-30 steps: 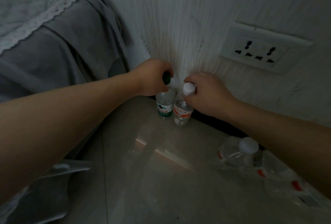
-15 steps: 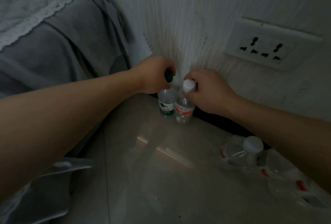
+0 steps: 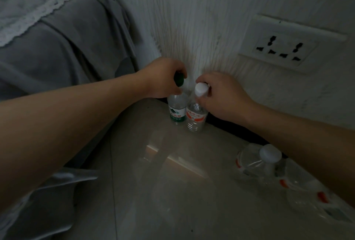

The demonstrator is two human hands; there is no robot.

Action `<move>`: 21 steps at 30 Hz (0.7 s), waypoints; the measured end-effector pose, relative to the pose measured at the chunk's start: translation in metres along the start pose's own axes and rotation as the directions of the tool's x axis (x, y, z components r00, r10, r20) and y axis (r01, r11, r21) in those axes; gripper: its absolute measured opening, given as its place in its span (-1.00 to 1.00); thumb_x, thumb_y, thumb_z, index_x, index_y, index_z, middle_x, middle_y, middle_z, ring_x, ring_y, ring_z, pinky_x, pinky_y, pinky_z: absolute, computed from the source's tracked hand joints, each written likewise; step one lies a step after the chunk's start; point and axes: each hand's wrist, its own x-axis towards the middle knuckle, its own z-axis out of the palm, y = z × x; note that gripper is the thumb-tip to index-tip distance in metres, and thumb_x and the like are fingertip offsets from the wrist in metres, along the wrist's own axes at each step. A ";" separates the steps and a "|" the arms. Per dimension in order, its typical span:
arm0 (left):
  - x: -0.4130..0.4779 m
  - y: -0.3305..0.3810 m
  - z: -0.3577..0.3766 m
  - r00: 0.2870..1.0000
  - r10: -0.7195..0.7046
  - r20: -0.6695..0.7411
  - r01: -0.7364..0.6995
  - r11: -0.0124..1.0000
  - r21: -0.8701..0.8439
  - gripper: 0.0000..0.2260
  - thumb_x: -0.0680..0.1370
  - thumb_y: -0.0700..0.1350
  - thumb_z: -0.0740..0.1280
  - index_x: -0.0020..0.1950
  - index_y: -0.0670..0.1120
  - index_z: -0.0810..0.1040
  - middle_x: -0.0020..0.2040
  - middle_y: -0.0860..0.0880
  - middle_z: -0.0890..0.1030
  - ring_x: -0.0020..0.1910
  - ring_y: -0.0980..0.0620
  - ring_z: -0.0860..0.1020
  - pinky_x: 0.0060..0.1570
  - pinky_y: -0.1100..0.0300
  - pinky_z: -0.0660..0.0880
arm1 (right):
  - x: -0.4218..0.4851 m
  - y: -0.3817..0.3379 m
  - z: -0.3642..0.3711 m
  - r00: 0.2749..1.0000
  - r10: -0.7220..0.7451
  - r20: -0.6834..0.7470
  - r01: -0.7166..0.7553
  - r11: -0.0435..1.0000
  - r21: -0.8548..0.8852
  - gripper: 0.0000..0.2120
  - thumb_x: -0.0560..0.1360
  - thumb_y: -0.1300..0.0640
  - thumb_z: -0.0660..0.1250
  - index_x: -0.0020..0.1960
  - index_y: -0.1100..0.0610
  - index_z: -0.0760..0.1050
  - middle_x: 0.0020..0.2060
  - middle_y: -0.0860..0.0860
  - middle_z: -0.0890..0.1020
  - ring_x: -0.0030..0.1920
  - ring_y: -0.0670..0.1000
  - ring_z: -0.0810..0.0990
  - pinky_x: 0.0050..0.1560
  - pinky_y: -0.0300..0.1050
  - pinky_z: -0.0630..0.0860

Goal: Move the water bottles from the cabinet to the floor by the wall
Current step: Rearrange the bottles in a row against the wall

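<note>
Two clear water bottles stand upright side by side on the glossy floor tile (image 3: pixel 172 191), right against the white wall (image 3: pixel 201 19). The left one, a green-capped bottle (image 3: pixel 177 112) with a green label, has my left hand (image 3: pixel 163 78) closed around its neck and cap. Beside it the white-capped bottle (image 3: pixel 196 117) carries a red label, and my right hand (image 3: pixel 221 97) grips its neck just under the cap. More clear bottles with red labels (image 3: pixel 269 165) stand lower right along the wall, partly hidden by my right forearm.
A bed with grey sheets and a lace-edged cover (image 3: pixel 48 38) fills the left side. A white wall socket (image 3: pixel 284 45) sits above the bottles to the right. A dark skirting strip (image 3: pixel 230 126) runs along the wall base. Crumpled plastic (image 3: pixel 57 191) lies lower left.
The two bottles have settled a little nearer the wall base and the view has shifted slightly. Both hands keep their hold on the bottle necks.
</note>
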 end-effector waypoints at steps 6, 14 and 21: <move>0.000 -0.001 0.000 1.000 -0.010 -0.003 0.010 1.000 0.013 -0.57 0.41 -0.08 0.52 0.25 -0.02 0.53 0.18 -0.01 0.57 0.11 0.05 0.52 0.00 0.22 0.42 | 0.000 0.000 -0.001 1.000 0.011 0.015 -0.011 1.000 -0.008 -0.73 0.40 0.15 0.44 0.09 0.16 0.56 -0.04 0.05 0.60 -0.10 -0.03 0.50 -0.11 -0.13 0.43; -0.003 0.000 -0.001 1.000 -0.024 0.000 0.024 0.999 0.027 -0.52 0.40 -0.05 0.53 0.28 -0.01 0.51 0.19 -0.02 0.57 0.11 0.02 0.53 -0.01 0.19 0.43 | -0.002 -0.002 -0.005 0.998 0.032 0.045 -0.032 0.999 -0.006 -0.69 0.41 0.11 0.44 0.13 0.15 0.55 0.00 0.04 0.59 -0.03 0.01 0.55 -0.06 -0.09 0.49; -0.008 0.004 -0.007 0.999 -0.046 0.019 0.046 0.999 0.012 -0.47 0.41 -0.05 0.53 0.35 -0.01 0.47 0.24 -0.03 0.55 0.16 -0.01 0.53 0.11 0.14 0.50 | -0.005 0.001 -0.006 0.996 0.042 0.073 -0.042 0.999 0.000 -0.64 0.41 0.07 0.44 0.18 0.12 0.52 0.04 0.02 0.58 -0.03 -0.04 0.51 -0.08 -0.16 0.41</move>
